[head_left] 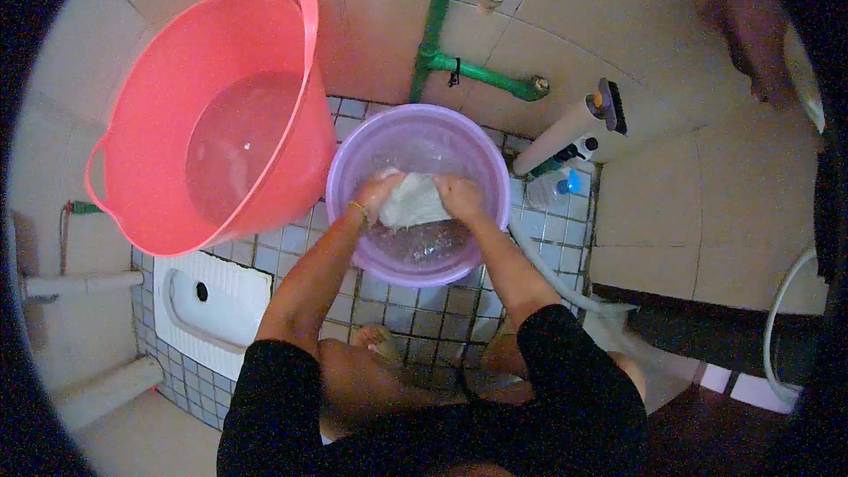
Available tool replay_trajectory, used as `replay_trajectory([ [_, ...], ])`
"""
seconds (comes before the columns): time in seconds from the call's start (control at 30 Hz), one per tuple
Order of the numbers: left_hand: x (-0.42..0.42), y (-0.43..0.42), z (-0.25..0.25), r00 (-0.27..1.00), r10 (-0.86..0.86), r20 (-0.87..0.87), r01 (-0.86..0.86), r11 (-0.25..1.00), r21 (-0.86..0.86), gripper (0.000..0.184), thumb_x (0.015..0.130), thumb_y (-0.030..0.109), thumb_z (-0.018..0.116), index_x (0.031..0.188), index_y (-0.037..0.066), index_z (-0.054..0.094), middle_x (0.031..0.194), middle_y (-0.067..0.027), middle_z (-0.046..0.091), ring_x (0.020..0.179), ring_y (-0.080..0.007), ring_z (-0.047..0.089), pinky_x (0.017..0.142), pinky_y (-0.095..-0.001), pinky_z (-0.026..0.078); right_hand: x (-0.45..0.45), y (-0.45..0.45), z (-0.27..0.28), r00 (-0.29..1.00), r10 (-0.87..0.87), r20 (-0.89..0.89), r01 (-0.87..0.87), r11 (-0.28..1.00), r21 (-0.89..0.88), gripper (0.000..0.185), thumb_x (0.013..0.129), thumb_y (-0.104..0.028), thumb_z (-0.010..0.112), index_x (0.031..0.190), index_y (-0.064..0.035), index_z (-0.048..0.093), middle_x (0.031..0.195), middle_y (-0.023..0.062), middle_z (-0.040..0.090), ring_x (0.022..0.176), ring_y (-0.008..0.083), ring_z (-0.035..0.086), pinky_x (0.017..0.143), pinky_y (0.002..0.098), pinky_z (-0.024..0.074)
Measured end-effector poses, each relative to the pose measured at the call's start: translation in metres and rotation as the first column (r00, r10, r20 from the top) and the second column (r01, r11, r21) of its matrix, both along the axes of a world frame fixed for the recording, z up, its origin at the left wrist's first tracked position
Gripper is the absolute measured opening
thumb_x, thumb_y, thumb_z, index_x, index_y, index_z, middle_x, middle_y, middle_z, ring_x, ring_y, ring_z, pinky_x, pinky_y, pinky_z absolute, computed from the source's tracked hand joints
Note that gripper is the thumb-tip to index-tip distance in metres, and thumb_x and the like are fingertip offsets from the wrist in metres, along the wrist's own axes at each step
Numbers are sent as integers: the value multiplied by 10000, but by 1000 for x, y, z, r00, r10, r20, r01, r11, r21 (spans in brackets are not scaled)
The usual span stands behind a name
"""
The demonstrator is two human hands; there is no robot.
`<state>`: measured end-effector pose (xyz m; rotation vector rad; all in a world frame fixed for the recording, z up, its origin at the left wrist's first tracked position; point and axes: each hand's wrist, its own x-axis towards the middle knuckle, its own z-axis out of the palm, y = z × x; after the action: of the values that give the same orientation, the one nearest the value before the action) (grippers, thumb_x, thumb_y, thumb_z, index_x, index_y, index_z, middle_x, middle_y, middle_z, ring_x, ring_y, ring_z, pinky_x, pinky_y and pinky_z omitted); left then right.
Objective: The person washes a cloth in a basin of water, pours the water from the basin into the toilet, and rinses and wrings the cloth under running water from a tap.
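A round purple basin with water in it stands on the tiled floor in front of me. Inside it, a wet white cloth is stretched between my two hands, low over the water. My left hand grips the cloth's left edge, a yellow band on its wrist. On the opposite edge, my right hand holds the cloth with its fingers closed. Exactly what kind of cloth it is cannot be made out.
A large pink tub holding water stands at the left, above a white squat toilet. Green pipes run along the wall. To the right are a clear bottle with a blue top, a brush and a grey hose.
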<state>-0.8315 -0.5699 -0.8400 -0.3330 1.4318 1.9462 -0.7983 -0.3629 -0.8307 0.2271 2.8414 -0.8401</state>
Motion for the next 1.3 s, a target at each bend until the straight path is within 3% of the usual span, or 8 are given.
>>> replay_trajectory([
  [0.07,-8,-10,-22,948,300,-105,-297,954,39,317,786,118,535,1090,41,489,1002,-117,556,866,-214,563,756,-358,466,1,22,4,991,-136,13,137,981,-140,438,721,-298,601,1071,-60,488,1018,187,528,922,317,524,777,398,413],
  [0.17,10,-12,-70,536,-339,-773,-450,660,-601,434,681,85,594,1101,69,485,1011,-180,542,907,-289,551,842,-415,404,28,4,-21,962,24,-273,43,970,238,583,667,-214,649,1182,-98,402,1118,222,458,1006,299,490,853,388,387],
  [0.3,28,-10,-82,822,-499,-274,-18,458,-889,524,656,134,585,1165,173,466,1125,-208,472,1073,-338,441,908,-436,338,21,-16,-13,944,195,265,-251,948,194,531,703,-211,592,1198,-154,408,1159,220,437,1022,344,476,848,444,395],
  [0.5,22,4,-56,963,251,99,-245,967,-66,456,791,397,499,1128,91,486,1019,-74,570,913,-243,551,794,-374,430,9,-37,-119,969,-238,-61,143,750,-646,183,689,-140,574,859,-78,593,869,102,574,802,258,561,669,322,459],
  [0.73,22,10,-24,967,21,254,-142,871,470,464,790,405,514,1105,66,486,1015,-63,567,886,-221,563,758,-359,457,43,-118,56,844,96,-528,-277,920,-276,178,667,-215,613,759,-66,580,784,123,576,703,317,561,655,376,450],
  [1.0,-7,-11,39,999,-23,-25,25,995,95,432,756,318,582,1076,46,481,1006,-94,570,877,-233,576,750,-379,472,-34,39,-15,986,108,126,-123,986,110,263,793,-269,442,830,-70,610,860,189,585,825,341,560,758,419,425],
  [1.1,2,-23,0,744,-309,-592,-291,647,-704,332,738,220,565,1013,37,526,973,-152,577,868,-284,578,751,-390,469,-30,41,-17,992,78,99,-95,980,177,231,776,-237,458,842,-81,615,867,179,592,845,326,564,784,414,416],
  [1.3,-32,-36,-31,817,-395,-419,-211,471,-856,180,748,123,478,840,28,599,844,-180,598,772,-346,579,718,-380,473,-27,13,-49,991,-26,131,-2,978,206,174,698,-158,528,839,-81,595,835,139,609,857,286,571,761,385,424],
])
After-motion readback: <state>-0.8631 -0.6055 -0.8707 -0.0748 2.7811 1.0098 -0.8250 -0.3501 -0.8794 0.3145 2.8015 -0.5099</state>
